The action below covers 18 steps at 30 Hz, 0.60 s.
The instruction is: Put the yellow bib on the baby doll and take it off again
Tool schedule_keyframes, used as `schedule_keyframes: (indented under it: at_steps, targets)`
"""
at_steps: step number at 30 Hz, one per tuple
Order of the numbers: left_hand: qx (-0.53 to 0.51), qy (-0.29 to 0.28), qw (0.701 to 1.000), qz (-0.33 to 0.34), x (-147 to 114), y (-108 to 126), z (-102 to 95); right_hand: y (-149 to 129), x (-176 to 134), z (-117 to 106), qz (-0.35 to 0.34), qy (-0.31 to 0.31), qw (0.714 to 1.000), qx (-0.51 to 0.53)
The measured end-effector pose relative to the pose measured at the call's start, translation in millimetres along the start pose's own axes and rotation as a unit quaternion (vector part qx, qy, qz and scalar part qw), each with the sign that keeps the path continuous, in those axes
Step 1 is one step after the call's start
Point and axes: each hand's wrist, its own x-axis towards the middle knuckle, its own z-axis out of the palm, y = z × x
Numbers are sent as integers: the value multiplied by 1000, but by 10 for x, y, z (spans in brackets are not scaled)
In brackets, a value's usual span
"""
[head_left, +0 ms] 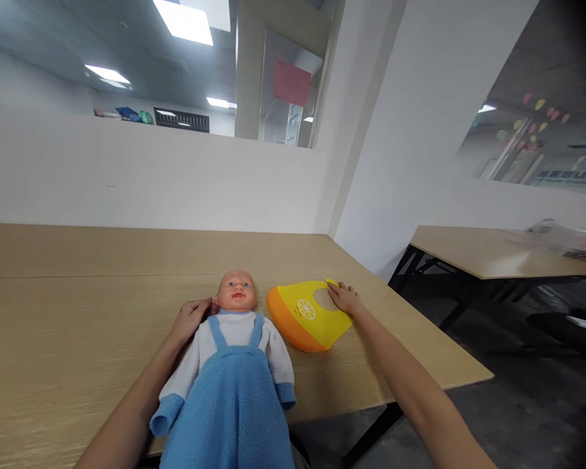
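A baby doll [237, 291] with a bald head, white top and blue fleece overalls [232, 404] lies face up, its head over the table and its lower body toward me. My left hand [194, 319] is at the doll's neck and shoulder, fingers curled against it, with the fingertips partly hidden. Just right of the doll, a yellow silicone bib [293, 299] with an orange catch pocket and a white citrus-slice print rests on the tabletop. Closed over the bib's neck strap at its far right edge is my right hand [343, 298].
The light wood table [102, 326] ends on the right in a slanting edge above a dark floor. White walls [151, 176] with windows rise behind it. A second table [488, 251] stands at the right, bearing plastic-wrapped items [561, 234]. A dark chair [566, 332] is beside it.
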Motion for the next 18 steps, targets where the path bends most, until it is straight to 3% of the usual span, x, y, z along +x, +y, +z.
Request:
schedule_keyframes:
  at_steps: [13, 18]
  targets:
    - [34, -4, 999, 25, -20, -11, -11, -57, 48, 66, 29, -16, 999, -18]
    - [62, -23, 998, 21, -190, 55, -34, -72, 34, 79, 22, 1, 1000, -16]
